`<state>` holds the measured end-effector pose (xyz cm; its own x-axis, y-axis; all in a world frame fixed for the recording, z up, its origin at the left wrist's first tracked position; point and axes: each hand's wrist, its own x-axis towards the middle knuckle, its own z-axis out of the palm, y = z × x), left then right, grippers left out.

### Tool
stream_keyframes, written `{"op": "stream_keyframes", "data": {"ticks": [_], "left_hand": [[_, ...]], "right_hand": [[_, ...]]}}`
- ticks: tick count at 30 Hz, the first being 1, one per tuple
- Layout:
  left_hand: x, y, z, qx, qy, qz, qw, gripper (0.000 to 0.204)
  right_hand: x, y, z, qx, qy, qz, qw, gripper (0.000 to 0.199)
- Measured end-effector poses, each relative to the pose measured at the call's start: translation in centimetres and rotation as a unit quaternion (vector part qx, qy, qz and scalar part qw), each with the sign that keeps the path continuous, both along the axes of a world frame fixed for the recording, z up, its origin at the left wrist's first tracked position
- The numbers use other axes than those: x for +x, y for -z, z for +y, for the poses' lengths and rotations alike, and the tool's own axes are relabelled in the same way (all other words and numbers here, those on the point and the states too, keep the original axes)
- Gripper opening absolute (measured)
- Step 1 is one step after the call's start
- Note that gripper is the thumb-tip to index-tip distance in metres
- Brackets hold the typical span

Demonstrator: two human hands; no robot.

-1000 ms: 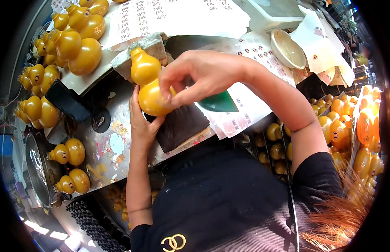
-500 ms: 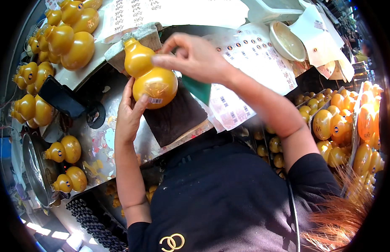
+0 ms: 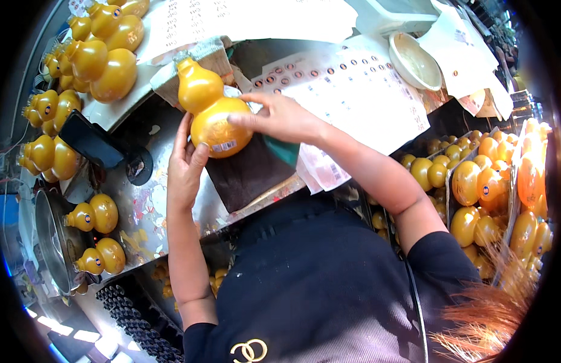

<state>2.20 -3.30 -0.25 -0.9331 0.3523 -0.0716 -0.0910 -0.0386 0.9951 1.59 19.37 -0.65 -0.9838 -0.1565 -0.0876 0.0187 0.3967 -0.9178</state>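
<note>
A glossy yellow gourd-shaped bottle [image 3: 202, 91] leans tilted over a dark cloth [image 3: 244, 184], its clear neck toward a folded grey cloth [image 3: 205, 60]. A small barcode label and a fan-shaped mark show on its lower bulb. My left hand [image 3: 186, 166] is closed round the lower left side of the bottle, thumb in front. My right hand [image 3: 277, 118] grips the bottle's right side, thumb on the lower bulb and fingers near the waist. Partly hidden below that hand is a green flat piece [image 3: 283, 150]; whether the hand touches it I cannot tell.
Sticker sheets [image 3: 353, 91] cover the table's right side, with a pale bowl [image 3: 414, 60] beyond. Several gourd bottles [image 3: 114, 72] stand at far left, above a phone on a stand [image 3: 90, 139]. Crates of gourd bottles [image 3: 468, 181] sit at right; a metal basin [image 3: 53, 242] is at left.
My right hand has come down from above the bottle's waist, and its thumb now rests on the lower bulb. The bottle stays in my left hand, nearly in place.
</note>
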Motion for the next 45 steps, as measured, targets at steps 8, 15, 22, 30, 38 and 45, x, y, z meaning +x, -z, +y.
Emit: {"op": "stream_keyframes", "data": {"ticks": [8, 15, 22, 30, 38, 45], "left_hand": [[0.2, -0.5, 0.2, -0.028, 0.015, 0.011, 0.999, 0.077], [0.0, 0.3, 0.2, -0.04, -0.006, 0.015, 0.999, 0.079], [-0.5, 1.1, -0.9, -0.004, 0.039, -0.021, 0.999, 0.082], [-0.1, 0.4, 0.0, -0.002, -0.013, 0.003, 1.0, 0.076], [0.3, 0.7, 0.6, 0.023, -0.017, 0.014, 1.0, 0.077], [0.5, 0.4, 0.8, 0.007, 0.0, 0.026, 1.0, 0.082]], "right_hand": [[0.2, -1.6, -0.3, -0.001, -0.009, -0.056, 0.998, 0.103], [0.5, 0.1, 0.3, -0.052, -0.061, -0.011, 0.997, 0.101], [0.9, -0.3, -0.2, -0.079, -0.022, -0.052, 0.995, 0.098], [0.6, 0.2, -0.4, -0.023, -0.005, 0.032, 0.999, 0.093], [0.9, 0.4, 0.0, -0.037, -0.036, 0.014, 0.999, 0.085], [1.0, 0.9, 0.4, -0.076, -0.051, -0.004, 0.996, 0.095]]}}
